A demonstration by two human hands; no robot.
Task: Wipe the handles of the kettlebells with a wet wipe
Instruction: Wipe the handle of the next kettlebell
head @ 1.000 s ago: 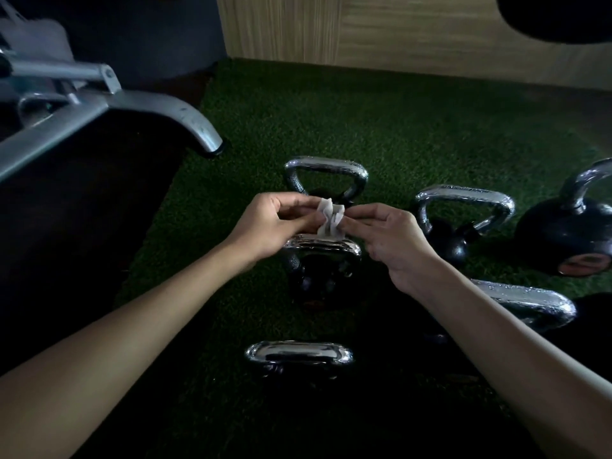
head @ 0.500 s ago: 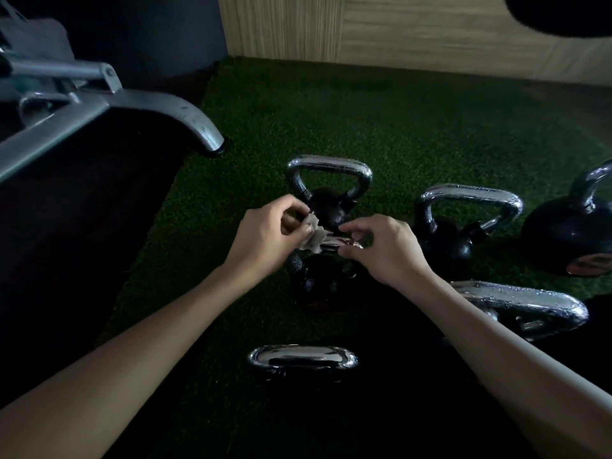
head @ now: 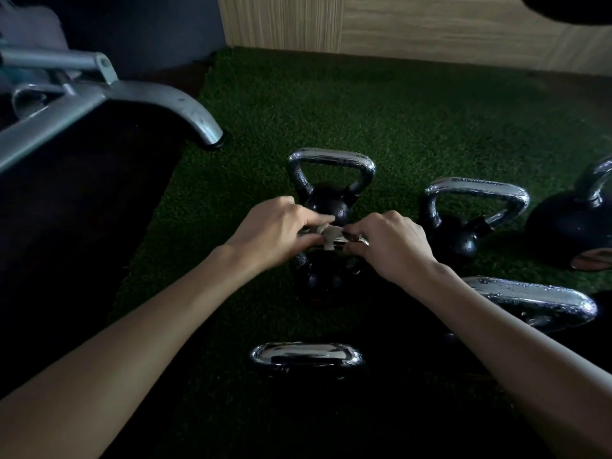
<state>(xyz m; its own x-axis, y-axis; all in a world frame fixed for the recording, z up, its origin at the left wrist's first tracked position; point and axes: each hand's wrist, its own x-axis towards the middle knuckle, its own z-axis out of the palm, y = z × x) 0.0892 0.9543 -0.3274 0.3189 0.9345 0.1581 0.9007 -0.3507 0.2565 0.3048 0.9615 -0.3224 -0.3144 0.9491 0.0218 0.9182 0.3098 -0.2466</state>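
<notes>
Wipe (head: 331,234), pinched between left hand (head: 275,231) and right hand (head: 394,246), is laid on the handle (head: 359,241) of the middle kettlebell (head: 319,276) on the turf (head: 430,111). It should be wrapped fully round and drawn end to end.

Left grip (head: 271,235), right grip (head: 394,248) curled, pinching, close together, palms down.

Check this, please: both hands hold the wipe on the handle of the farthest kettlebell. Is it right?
No. The head view shows the left hand and right hand holding the wipe on the handle of the middle kettlebell; the farthest kettlebell stands behind it.
</notes>
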